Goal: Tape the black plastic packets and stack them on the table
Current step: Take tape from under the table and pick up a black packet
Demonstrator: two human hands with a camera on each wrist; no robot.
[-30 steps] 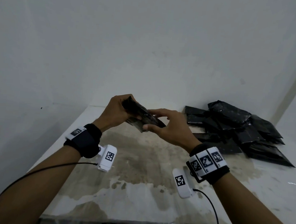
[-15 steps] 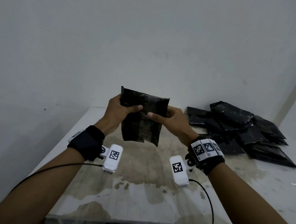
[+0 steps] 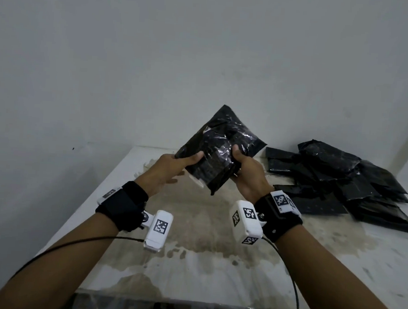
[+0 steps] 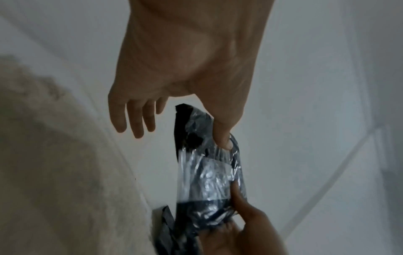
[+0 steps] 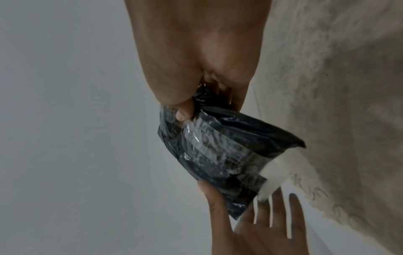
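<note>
Pinching the taped, crinkled black plastic packet (image 3: 218, 155) aloft, the right hand (image 3: 247, 176) is gripping while the left hand (image 3: 170, 169), fingers spread, steadies by thumb; stacking on the black-packet pile (image 3: 341, 183) probably follows.

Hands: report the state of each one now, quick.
Left hand: thumb on the black packet, fingers spread straight.
Right hand: grips the same packet.
</note>
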